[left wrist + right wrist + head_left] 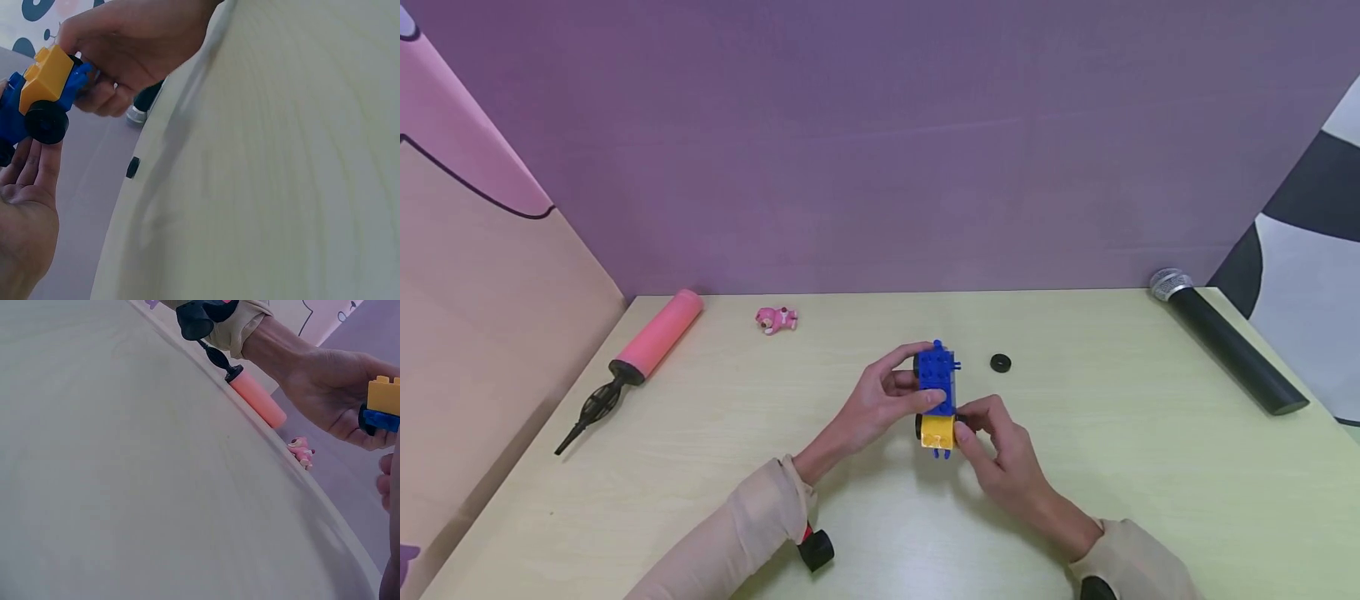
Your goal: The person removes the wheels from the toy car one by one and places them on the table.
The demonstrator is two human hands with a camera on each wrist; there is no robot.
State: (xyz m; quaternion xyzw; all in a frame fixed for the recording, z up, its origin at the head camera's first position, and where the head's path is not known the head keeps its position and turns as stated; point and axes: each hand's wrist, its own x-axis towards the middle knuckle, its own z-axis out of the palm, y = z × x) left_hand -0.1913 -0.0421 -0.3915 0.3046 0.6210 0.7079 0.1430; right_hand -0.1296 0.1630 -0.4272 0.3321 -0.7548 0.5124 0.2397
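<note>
Toy car (936, 377) is between your two hands, held up above the pale table (625, 500), near the middle of the head view. Its long blue base (937, 364) carries a yellow brick (937, 433) at the end nearer you, and two small blue prongs stick out beyond that brick. Your left hand (876, 404) is clamped on the car: the thumb lies across the top of the blue base, while the fingers reach round its left side, where two black wheels show. Your right hand (1006, 454) has its thumb and index finger closed in a pinch on the black wheel (961, 419) beside the yellow brick; the picture does not show how firmly. At the far right corner, a blue axle stub points out from the base.

The table bears the rest. A loose black wheel (1000, 362) lies flat just to the right of the car's far end. Further left, near the back edge, lies a pink figurine (777, 320). At the left, a pink hand pump (662, 333) with a black nozzle lies at a slant, and a black microphone (1236, 350) with a silver head lies along the right side.
</note>
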